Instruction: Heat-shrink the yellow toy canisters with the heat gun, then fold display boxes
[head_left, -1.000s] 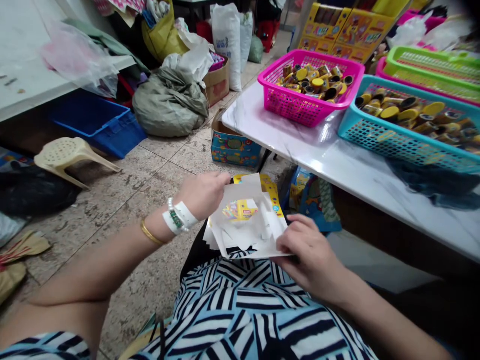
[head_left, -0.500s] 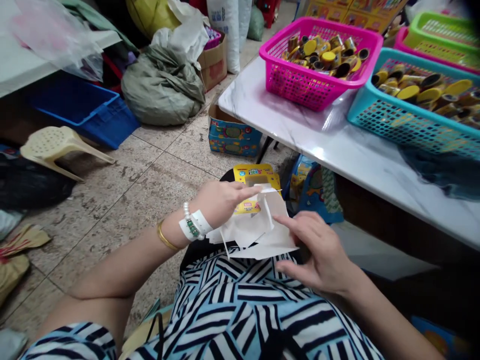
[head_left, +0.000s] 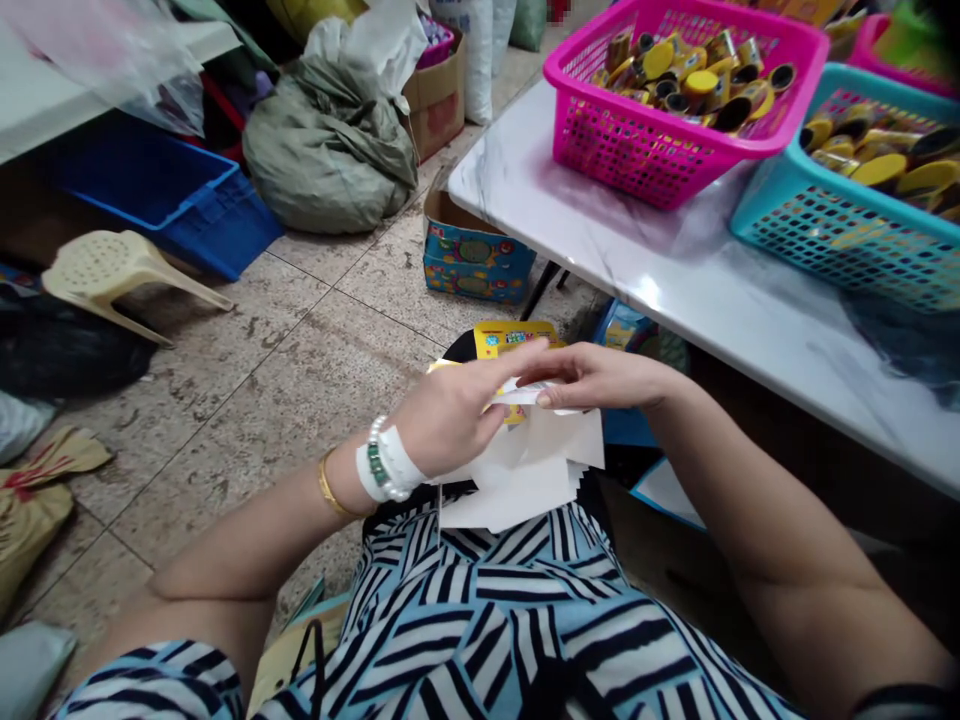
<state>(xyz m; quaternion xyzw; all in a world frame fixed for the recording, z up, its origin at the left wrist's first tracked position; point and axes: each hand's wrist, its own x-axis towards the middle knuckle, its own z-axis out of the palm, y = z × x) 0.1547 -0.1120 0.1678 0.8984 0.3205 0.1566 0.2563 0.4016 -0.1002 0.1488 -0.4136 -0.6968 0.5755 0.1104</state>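
On the lap lies a flat stack of printed card box blanks (head_left: 525, 485), yellow on the printed face and white on the plain one. Above them, both hands are on a raised, partly folded card box (head_left: 517, 397). My right hand (head_left: 600, 378) pinches its white edge between thumb and fingers. From the other side, my left hand (head_left: 457, 410) grips it with the fingers stretched over the top and the thumb below. The fingers hide much of the box. A yellow printed panel (head_left: 514, 335) shows just beyond the hands.
On the white table (head_left: 645, 260) at the right stand a pink basket (head_left: 637, 160) and a turquoise basket (head_left: 855, 220), both full of small yellow-capped tubes. A blue carton (head_left: 480, 265) sits beneath the table corner. Leftward are a beige stool (head_left: 105, 265), a blue crate (head_left: 240, 220) and a grey-green sack (head_left: 322, 165).
My right hand has moved up from beside the blanks and closed on the white card. My left hand has shifted slightly, its fingers now over the card's edge. The view has tilted a little.
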